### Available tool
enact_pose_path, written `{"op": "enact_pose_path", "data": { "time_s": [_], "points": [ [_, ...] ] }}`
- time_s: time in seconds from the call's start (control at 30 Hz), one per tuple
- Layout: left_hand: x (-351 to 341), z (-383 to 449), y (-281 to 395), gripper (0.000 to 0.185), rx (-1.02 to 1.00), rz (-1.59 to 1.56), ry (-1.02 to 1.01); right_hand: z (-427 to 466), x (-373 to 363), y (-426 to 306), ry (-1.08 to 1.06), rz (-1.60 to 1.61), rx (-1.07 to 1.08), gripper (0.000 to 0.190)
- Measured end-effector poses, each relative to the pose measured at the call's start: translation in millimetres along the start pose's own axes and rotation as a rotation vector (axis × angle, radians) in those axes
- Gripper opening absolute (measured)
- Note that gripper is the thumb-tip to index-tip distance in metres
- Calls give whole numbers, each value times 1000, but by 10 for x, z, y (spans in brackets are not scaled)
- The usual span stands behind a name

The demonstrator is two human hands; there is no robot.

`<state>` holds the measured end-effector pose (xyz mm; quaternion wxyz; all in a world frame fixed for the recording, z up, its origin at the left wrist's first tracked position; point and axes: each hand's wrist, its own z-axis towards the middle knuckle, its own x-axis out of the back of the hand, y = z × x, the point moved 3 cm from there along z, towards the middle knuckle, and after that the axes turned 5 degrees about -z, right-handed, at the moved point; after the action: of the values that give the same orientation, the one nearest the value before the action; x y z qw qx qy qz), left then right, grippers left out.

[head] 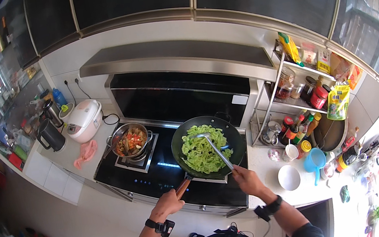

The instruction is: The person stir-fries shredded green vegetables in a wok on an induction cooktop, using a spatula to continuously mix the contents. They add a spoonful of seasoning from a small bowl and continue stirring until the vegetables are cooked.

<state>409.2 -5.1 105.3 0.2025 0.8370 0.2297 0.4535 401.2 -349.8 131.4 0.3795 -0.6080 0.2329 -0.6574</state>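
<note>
A black wok (178, 146) stands on the right burner of the glass gas stove. Pale green sliced vegetable (200, 154) covers most of its bottom. My left hand (167, 204) is wrapped around the wok's wooden handle (184, 187). In my right hand (248, 180) is the handle of a metal cooking spatula (220, 152), whose head lies among the green pieces near the middle of the wok. On the left burner sits a steel pot (116, 128) with a cooked dish of red and brown pieces. Both wrists wear black straps with small devices and cables.
A white rice cooker (84, 121), a black kettle (50, 136) and a pink cloth (85, 153) are on the left counter. At right stand a white bowl (289, 178), a blue ladle cup (314, 160) and a metal rack (273, 105) with condiments. The range hood (171, 52) juts out above the stove.
</note>
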Motion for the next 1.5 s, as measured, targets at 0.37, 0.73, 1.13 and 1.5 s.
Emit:
{"op": "enact_pose_path", "data": {
  "time_s": [0.37,0.73,1.13,1.5],
  "points": [
    [-30,18,-22,56,-7,20,-12,-106,105,-31,22,-103,98,23],
    [10,-14,7,58,-2,34,-8,-296,398,-189,-110,-240,12,26],
    [-26,6,-26,57,-14,13,-8,-256,181,200,-30,-369,26,37],
    [15,-28,23,57,74,-2,-24,-385,281,23,2,-342,9,31]
  ]
}}
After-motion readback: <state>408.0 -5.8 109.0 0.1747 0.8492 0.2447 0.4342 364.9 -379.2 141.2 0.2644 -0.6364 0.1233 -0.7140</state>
